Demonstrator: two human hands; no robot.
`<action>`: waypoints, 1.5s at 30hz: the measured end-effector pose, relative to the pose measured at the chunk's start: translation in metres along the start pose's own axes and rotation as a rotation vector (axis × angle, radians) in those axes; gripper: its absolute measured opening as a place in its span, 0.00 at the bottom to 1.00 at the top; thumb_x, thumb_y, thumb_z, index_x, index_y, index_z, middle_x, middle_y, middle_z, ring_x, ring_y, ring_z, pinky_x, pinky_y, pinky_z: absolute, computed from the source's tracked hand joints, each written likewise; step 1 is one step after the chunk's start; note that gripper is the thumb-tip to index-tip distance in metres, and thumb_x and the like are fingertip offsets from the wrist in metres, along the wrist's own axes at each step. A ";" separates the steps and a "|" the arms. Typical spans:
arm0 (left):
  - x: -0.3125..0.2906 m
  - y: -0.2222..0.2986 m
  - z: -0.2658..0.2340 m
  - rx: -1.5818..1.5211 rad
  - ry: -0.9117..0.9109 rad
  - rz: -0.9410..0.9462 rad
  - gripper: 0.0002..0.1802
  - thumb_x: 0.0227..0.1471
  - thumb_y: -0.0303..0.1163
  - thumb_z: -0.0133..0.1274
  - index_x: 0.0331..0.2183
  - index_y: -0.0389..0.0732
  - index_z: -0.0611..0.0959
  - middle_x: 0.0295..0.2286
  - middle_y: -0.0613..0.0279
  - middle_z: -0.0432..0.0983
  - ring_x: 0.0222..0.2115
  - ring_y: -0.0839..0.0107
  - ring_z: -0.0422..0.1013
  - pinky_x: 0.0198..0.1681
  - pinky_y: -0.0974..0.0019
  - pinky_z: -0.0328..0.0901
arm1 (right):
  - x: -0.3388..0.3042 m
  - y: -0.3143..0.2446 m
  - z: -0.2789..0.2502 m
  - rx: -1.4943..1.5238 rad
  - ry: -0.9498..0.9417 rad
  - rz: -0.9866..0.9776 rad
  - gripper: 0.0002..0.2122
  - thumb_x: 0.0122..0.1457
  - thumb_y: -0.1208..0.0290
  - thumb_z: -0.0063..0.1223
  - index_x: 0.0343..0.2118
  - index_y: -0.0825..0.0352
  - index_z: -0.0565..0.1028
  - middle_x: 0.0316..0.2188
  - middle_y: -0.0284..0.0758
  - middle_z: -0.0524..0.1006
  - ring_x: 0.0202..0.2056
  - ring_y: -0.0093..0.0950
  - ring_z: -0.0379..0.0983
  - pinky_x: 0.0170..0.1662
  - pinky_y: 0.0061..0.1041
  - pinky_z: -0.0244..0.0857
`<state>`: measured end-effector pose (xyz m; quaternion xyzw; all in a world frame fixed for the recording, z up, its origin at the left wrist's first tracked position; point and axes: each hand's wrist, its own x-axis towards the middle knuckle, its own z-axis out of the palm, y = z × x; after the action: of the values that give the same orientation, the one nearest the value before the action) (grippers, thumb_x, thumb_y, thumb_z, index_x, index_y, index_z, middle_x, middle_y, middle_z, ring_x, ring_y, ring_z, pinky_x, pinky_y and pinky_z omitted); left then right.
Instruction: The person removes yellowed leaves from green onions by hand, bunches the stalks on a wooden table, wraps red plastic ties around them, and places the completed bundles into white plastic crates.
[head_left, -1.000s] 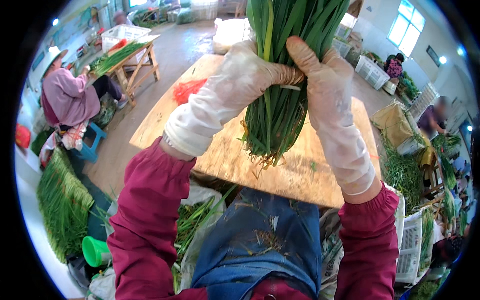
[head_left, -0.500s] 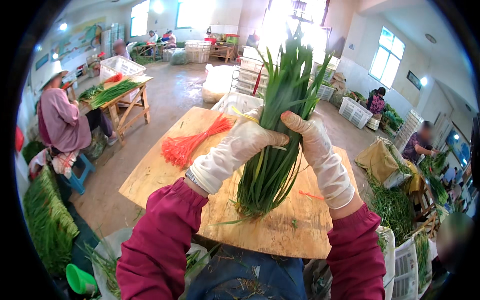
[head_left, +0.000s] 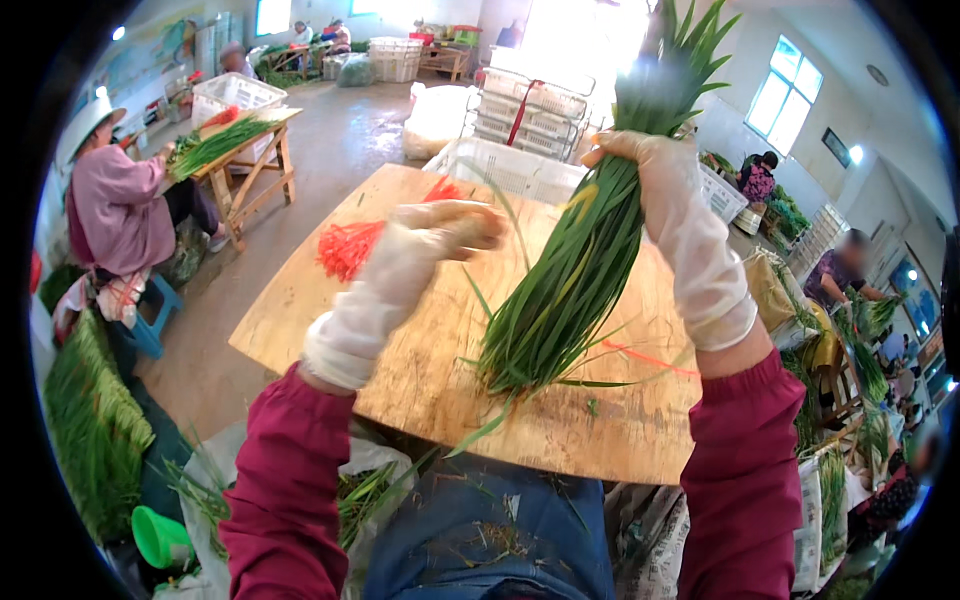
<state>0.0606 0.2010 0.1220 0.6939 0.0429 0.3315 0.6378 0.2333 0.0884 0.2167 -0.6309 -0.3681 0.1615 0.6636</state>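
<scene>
Fingers of my right hand (head_left: 668,175) are closed round the upper part of a bundle of long green leaves (head_left: 575,275); its tips rise above my grip and its lower end slants down leftward over the wooden tabletop (head_left: 430,385). My left hand (head_left: 445,232) is apart from it, fingers curled and blurred; whether they hold anything, I cannot tell. Just left of those, partly hidden, lies a tuft of red strips (head_left: 345,250). A single red strip (head_left: 655,361) lies below my right fingers. Beyond both hands stands a white crate (head_left: 510,172).
</scene>
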 end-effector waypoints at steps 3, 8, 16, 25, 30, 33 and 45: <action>-0.038 -0.010 -0.039 -0.006 0.273 -0.054 0.14 0.49 0.32 0.45 0.33 0.30 0.76 0.30 0.55 0.74 0.32 0.69 0.71 0.36 0.70 0.63 | 0.001 0.003 0.005 0.014 0.011 0.044 0.07 0.47 0.74 0.48 0.24 0.74 0.72 0.18 0.40 0.74 0.15 0.26 0.69 0.19 0.22 0.68; -0.116 -0.042 -0.071 -0.020 0.396 -0.185 0.12 0.48 0.31 0.46 0.31 0.31 0.77 0.27 0.55 0.75 0.29 0.69 0.71 0.35 0.70 0.63 | -0.014 -0.033 0.000 -0.002 0.174 -0.121 0.12 0.49 0.68 0.46 0.25 0.75 0.72 0.18 0.41 0.71 0.19 0.31 0.71 0.26 0.29 0.68; -0.160 -0.071 -0.031 -0.110 0.424 -0.377 0.09 0.47 0.27 0.48 0.29 0.31 0.78 0.26 0.58 0.75 0.28 0.72 0.70 0.36 0.71 0.63 | 0.007 -0.016 0.011 -0.077 0.185 -0.062 0.13 0.52 0.65 0.42 0.28 0.70 0.73 0.17 0.41 0.72 0.16 0.29 0.70 0.23 0.24 0.68; -0.164 -0.100 -0.005 -0.175 0.376 -0.406 0.10 0.48 0.26 0.47 0.33 0.31 0.77 0.28 0.63 0.74 0.28 0.78 0.68 0.34 0.77 0.62 | 0.009 0.008 0.025 -0.503 0.058 -0.564 0.15 0.51 0.62 0.45 0.26 0.72 0.72 0.21 0.45 0.73 0.26 0.34 0.72 0.35 0.26 0.67; -0.163 -0.099 0.001 -0.064 0.387 -0.357 0.09 0.48 0.25 0.46 0.32 0.30 0.77 0.26 0.61 0.74 0.26 0.77 0.69 0.33 0.74 0.64 | -0.008 -0.004 0.025 -0.418 0.270 -0.273 0.15 0.51 0.65 0.47 0.27 0.77 0.69 0.19 0.42 0.74 0.15 0.33 0.71 0.24 0.26 0.68; -0.161 -0.107 0.010 -0.046 0.363 -0.356 0.09 0.48 0.24 0.46 0.32 0.31 0.77 0.26 0.63 0.74 0.26 0.77 0.68 0.32 0.76 0.63 | 0.023 0.009 -0.001 -0.479 0.478 -0.360 0.14 0.45 0.70 0.57 0.30 0.77 0.71 0.23 0.38 0.74 0.24 0.25 0.69 0.29 0.22 0.64; -0.175 -0.101 0.009 -0.089 0.341 -0.360 0.08 0.47 0.23 0.46 0.32 0.30 0.76 0.27 0.60 0.73 0.27 0.76 0.68 0.32 0.75 0.63 | -0.007 -0.011 0.022 -0.373 0.380 -0.441 0.13 0.48 0.68 0.51 0.31 0.75 0.73 0.23 0.36 0.73 0.28 0.26 0.67 0.34 0.25 0.60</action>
<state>-0.0338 0.1280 -0.0411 0.5803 0.2581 0.3266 0.7000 0.2105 0.0984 0.2241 -0.6654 -0.3888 -0.1765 0.6124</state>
